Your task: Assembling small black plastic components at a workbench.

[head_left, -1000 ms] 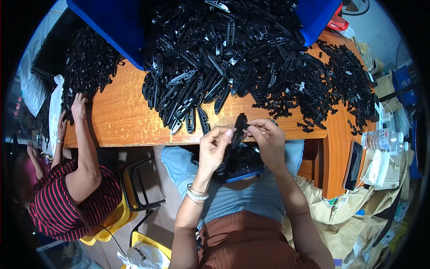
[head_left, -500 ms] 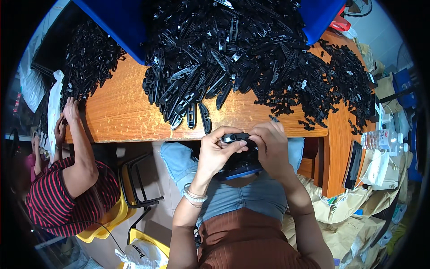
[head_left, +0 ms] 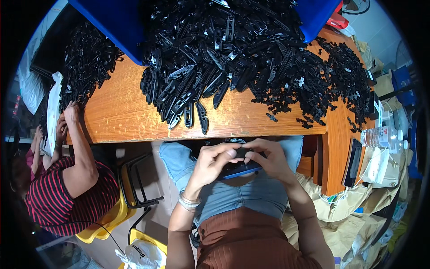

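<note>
Over my lap, my left hand (head_left: 212, 162) and my right hand (head_left: 270, 158) are close together, both with fingers pinched. Between their fingertips is a small black plastic part (head_left: 242, 154), mostly covered and slightly blurred. Just beyond the fingers an elongated black piece with a shiny edge (head_left: 236, 141) shows in the shade. Below the hands a blue tray (head_left: 244, 173) rests on my thighs, holding dark parts. On the wooden table (head_left: 134, 114) ahead lies a big heap of long black plastic pieces (head_left: 201, 58).
Small black clips (head_left: 347, 80) are piled at the right. Blue bins (head_left: 112, 20) flank the heap. A phone (head_left: 353, 161) and a plastic bottle (head_left: 380, 139) are on the right side. At left, a person in a striped shirt (head_left: 74, 195) handles another black pile (head_left: 87, 58).
Both hands have moved down, nearer my lap. The elongated black part seen earlier between them no longer shows there clearly. A small clip now lies apart near the table's front edge.
</note>
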{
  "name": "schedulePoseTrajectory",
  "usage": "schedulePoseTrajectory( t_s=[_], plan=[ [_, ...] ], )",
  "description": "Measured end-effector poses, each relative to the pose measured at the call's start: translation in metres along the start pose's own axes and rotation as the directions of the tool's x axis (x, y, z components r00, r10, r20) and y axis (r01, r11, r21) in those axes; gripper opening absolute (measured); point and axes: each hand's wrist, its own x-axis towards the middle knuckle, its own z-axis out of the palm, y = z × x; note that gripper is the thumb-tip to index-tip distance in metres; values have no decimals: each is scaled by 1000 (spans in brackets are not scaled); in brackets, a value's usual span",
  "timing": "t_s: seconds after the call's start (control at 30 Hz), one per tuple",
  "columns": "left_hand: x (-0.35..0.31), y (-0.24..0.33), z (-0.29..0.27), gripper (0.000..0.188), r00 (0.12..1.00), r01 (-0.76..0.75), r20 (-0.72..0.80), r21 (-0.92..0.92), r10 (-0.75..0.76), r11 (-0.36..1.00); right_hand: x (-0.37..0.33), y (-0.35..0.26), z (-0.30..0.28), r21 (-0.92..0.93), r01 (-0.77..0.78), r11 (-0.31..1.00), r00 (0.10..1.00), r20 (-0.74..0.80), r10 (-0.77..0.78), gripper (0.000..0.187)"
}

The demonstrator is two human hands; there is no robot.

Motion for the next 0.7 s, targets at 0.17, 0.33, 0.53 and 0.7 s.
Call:
schedulePoseTrajectory(
  t_s=[0.17,0.33,0.53,0.7],
  plan=[
    [15,14,-12,19,816,-15,-280,864,505,503,9,4,-24,-618,251,745,934,-46,-354,13],
    [34,-3,-10,25,845,39,-244,916,476,399,42,2,-32,-917,118,382,744,-173,-646,9],
    [19,-7,3,16,910,-118,-408,-98,68,988,33,-8,-17,170,139,976,937,-341,-74,6],
    [14,3,5,23,979,-21,-199,-357,-54,934,23,-22,-13,529,71,845,980,-194,39,20]
  ],
)
